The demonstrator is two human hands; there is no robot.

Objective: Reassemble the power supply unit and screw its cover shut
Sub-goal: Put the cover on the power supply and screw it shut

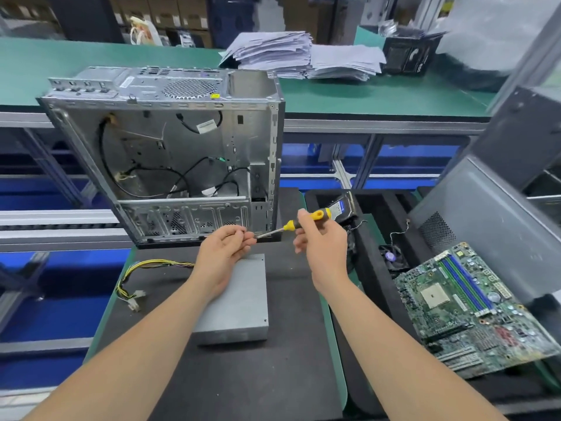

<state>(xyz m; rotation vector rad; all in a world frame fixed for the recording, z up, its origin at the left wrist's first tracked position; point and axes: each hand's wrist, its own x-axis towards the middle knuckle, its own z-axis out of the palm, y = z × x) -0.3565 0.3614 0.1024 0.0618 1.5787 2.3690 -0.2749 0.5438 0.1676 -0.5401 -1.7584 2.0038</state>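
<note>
**Q:** Head view: where is the unit?

**A:** The grey sheet-metal power supply unit lies flat on the black foam mat, cover side up, below both hands.

**Q:** The hands?

**A:** The right hand grasps the yellow-and-black-handled screwdriver, with the blade aimed at the left hand. The left fingers are curled at its tip. Judged to be seating a screw, but none can be made out.
</note>
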